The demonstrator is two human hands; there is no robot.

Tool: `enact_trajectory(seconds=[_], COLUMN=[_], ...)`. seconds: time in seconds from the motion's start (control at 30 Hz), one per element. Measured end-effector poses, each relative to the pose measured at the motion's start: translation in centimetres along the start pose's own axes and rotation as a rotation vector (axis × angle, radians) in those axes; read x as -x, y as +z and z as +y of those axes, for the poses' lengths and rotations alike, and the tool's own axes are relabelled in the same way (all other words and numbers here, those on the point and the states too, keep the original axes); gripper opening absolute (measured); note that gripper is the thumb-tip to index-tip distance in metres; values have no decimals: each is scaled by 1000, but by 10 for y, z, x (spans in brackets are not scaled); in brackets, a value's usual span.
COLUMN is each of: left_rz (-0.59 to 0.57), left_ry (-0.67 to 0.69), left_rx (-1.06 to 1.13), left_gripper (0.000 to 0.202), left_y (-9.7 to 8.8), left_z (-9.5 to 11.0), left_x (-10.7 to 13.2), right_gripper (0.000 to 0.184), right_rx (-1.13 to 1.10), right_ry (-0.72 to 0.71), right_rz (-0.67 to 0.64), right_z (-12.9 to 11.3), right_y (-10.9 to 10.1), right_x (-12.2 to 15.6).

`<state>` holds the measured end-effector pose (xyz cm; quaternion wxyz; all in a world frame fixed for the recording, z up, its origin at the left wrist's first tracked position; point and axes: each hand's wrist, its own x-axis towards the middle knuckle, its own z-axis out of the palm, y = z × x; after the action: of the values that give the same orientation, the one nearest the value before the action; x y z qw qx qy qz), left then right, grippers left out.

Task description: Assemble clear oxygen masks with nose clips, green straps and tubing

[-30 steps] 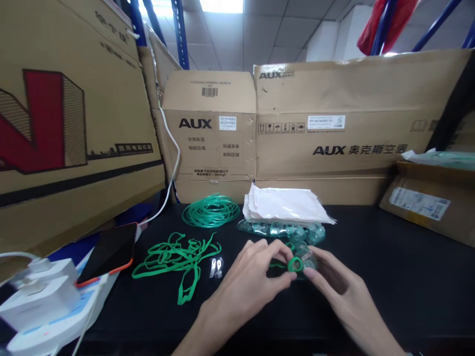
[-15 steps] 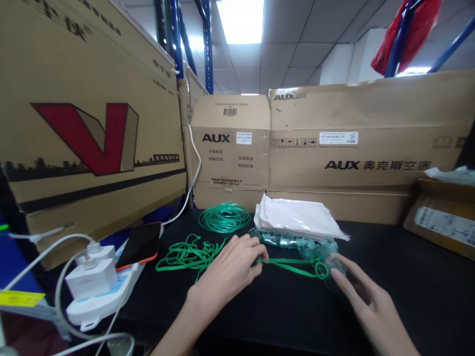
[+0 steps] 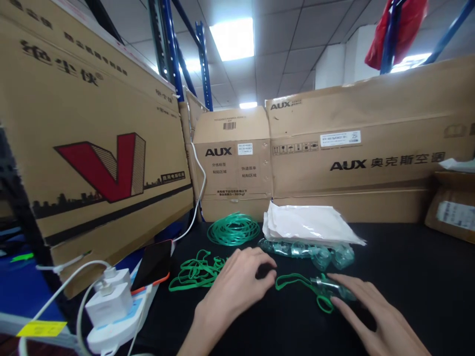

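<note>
My right hand grips a small clear, green-tinted plastic mask between thumb and fingers, low over the black table. A green elastic strap hangs from the mask and lies in a loop toward the left; a smaller loop of it curls below the mask. My left hand is curved, with a gap between thumb and forefinger and nothing visible in it. Its thumb tip is close to the strap's left end. Behind its wrist lies a tangle of green straps, partly hidden by the hand.
A coil of green tubing lies behind. White sheets or bags rest on more clear plastic masks. To the left are a phone and a power strip with cables. Cardboard boxes stand around the table.
My left hand has let go of the strap, which was stretched and now lies slack. My right hand has drawn the mask toward me, apart from the others. The camera view has shifted.
</note>
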<state>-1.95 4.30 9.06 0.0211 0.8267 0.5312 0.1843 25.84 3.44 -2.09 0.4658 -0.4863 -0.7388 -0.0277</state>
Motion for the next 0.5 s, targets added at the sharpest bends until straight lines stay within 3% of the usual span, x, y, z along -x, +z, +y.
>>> enact_trajectory(seconds=[0.1, 0.23, 0.37, 0.5], left_rz=[64, 81, 6, -24], left_ry=[-151, -417, -570, -605], left_rx=[-100, -243, -321, -375], left_gripper=[21, 29, 34, 34], left_y=[-23, -43, -36, -17], left_z=[-24, -74, -112, -135], left_x=[-32, -95, -132, -136], right_gripper=[39, 45, 55, 57], right_rx=[-2, 4, 27, 51], right_ry=[-34, -27, -32, -53], right_rz=[-18, -48, -112, -126], right_z=[1, 10, 23, 26], right_y=[2, 7, 13, 15], right_x=[2, 8, 14, 16])
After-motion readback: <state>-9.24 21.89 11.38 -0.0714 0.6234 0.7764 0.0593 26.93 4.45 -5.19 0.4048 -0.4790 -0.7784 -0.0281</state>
